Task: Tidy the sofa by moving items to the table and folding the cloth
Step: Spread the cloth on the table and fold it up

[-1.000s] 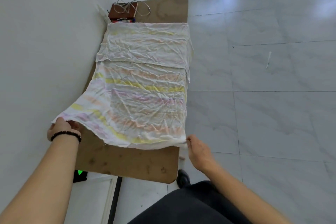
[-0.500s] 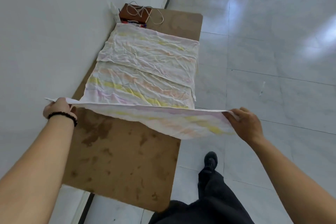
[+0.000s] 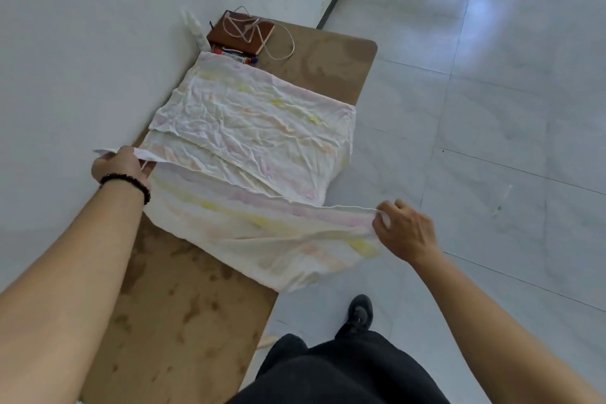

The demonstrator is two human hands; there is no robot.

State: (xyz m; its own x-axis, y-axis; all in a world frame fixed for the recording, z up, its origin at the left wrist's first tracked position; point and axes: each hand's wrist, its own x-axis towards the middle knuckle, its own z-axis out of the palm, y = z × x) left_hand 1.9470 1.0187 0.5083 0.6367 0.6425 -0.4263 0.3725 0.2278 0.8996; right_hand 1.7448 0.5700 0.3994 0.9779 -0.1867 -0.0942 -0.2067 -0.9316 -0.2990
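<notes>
1. The left hand (image 3: 119, 164), a dark beaded bracelet (image 3: 126, 182) at the wrist, curls its fingers tightly round one near corner of the cloth (image 3: 255, 141); it holds that corner above the table, close to the white wall.
2. The brown, stained table (image 3: 183, 305) runs along the wall; at its far end stand a white bottle (image 3: 195, 28) and a brown notebook (image 3: 241, 33) with a pale cord (image 3: 278, 43) looped over it; markers (image 3: 241, 57) lie just beside the cloth's far edge.
3. The crumpled cloth, pale with yellow and pink stripes, lies mostly on the tabletop, one layer over another; its near edge is raised and stretched between both hands, and a sagging fold hangs past the table's right side.
4. The right hand (image 3: 405, 229) pinches the other near corner between thumb and fingers; it hovers over the tiled floor (image 3: 492, 108), beyond the table's edge.
5. A black shoe (image 3: 360, 311) stands on the floor below.
</notes>
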